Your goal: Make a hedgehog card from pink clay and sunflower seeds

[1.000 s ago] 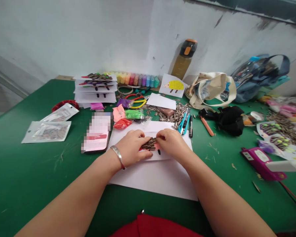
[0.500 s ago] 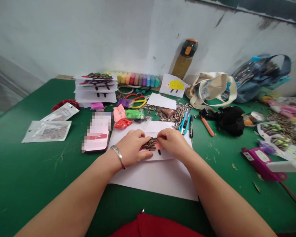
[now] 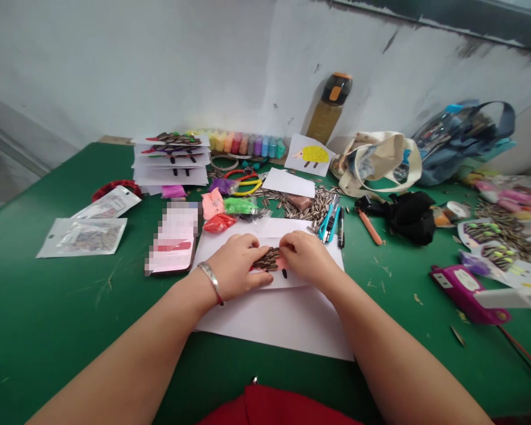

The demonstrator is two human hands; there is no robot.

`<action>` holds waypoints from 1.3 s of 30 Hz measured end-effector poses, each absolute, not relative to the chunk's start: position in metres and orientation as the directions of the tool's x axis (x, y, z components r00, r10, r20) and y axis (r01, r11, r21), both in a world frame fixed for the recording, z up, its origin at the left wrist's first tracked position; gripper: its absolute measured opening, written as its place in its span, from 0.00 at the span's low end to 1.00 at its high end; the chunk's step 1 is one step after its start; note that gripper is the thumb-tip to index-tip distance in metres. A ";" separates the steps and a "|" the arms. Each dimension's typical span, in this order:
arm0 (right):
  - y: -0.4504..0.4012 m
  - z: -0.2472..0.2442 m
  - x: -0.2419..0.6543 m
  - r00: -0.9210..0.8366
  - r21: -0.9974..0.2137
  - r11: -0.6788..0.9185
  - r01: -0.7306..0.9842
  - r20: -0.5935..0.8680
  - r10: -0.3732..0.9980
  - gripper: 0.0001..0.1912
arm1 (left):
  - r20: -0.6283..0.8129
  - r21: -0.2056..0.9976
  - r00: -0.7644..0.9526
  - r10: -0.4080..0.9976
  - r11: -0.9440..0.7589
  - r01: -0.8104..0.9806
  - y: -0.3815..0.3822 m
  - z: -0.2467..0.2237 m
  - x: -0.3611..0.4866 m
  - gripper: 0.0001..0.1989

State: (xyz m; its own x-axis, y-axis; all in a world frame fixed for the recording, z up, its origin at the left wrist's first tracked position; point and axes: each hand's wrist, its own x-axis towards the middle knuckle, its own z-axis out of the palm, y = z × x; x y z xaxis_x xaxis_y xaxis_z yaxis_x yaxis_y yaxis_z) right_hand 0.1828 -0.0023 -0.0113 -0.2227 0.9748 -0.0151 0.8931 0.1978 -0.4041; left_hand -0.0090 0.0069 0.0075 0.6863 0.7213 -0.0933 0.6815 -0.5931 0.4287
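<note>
My left hand (image 3: 232,268), with a silver bangle at the wrist, lies over a white card (image 3: 298,279). Its thumb and fingers are spread around a patch of striped sunflower seeds (image 3: 268,260) set in rows. A bit of red shows at the patch's left end, beside my fingers. To the right of the seeds is pink clay (image 3: 284,264), with a dark leg-like piece (image 3: 285,274) below it. My right hand (image 3: 308,255) is closed in a pinch at the clay's upper edge; its fingertips hide whatever they hold. Larger white paper (image 3: 278,319) lies beneath the card.
A phone (image 3: 176,239) lies left of the paper. Bagged clay (image 3: 219,223), loose seeds (image 3: 323,203), a blue cutter (image 3: 330,219) and a black pen (image 3: 341,229) lie beyond it. Behind stand stacked cards (image 3: 170,176) and a bottle (image 3: 327,112). A purple glue gun (image 3: 466,295) is at right.
The whole view has shifted slightly. Both hands keep nearly the same places and poses over the seed picture.
</note>
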 end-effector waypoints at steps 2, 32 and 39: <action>-0.002 -0.011 0.182 -0.227 -0.409 0.199 0.891 -0.020 0.974 0.10 | -0.091 0.436 0.687 0.721 -0.591 0.679 0.007 0.008 -0.009 0.18; 0.013 -0.019 0.222 -0.053 0.043 0.046 0.998 0.200 0.978 0.12 | -0.082 0.479 0.675 0.733 -0.565 0.672 0.008 0.002 -0.012 0.24; 0.008 -0.010 0.224 0.012 0.011 -0.015 1.000 0.177 0.984 0.12 | -0.098 0.487 0.675 0.731 -0.556 0.673 0.009 0.003 -0.013 0.26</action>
State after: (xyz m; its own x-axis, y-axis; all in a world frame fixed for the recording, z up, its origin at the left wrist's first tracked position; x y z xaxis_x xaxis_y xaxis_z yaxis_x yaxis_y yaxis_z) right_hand 0.2244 0.0078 -0.0104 0.0124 0.9841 0.1769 0.9998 -0.0145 0.0106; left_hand -0.0129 0.0091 0.0028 0.6749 0.7313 -0.0983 0.6734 -0.5560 0.4873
